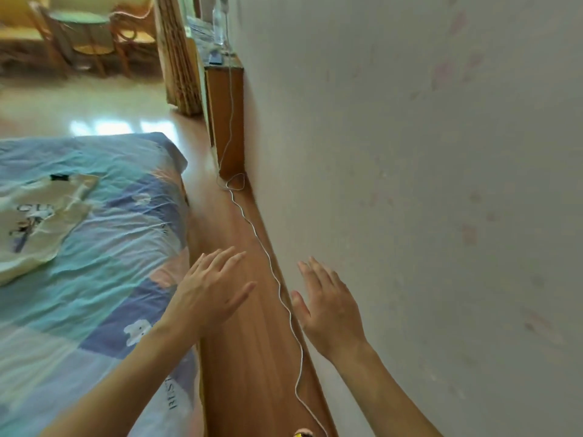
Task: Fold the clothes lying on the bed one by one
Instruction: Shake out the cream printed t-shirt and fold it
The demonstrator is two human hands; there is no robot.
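From where I watch through the head camera, both of my hands are held out in front of me, palms down, over the gap between bed and wall. My left hand [212, 291] hovers at the bed's right edge, its fingers straight and slightly spread, thumb out to the side, holding nothing. My right hand [326, 305] hangs close to the pale painted wall [426, 184], fingers straight and together, also holding nothing.

The cream-white printed T-shirt with a dark cartoon graphic and lettering [38, 216] lies flat on the bed [104, 279] at the far left of the view, well apart from both hands and partly cut off by the frame edge. Its dark neck label sits at the upper end, so its long axis runs from the collar, away from me, down towards me and the left edge, tilted a little to the left. One short sleeve juts out to the right near the collar.

The bed is covered by a rumpled patchwork sheet in teal, blue and pink with small white bear prints.

A thin white cable [268, 257] snakes along the orange-brown wooden floor [239, 357] beside the wall, running up to a brown wooden cabinet [225, 121] that stands against it. Beyond that, blurred, a round green-topped table with rattan chairs [82, 33] stands in the next room.
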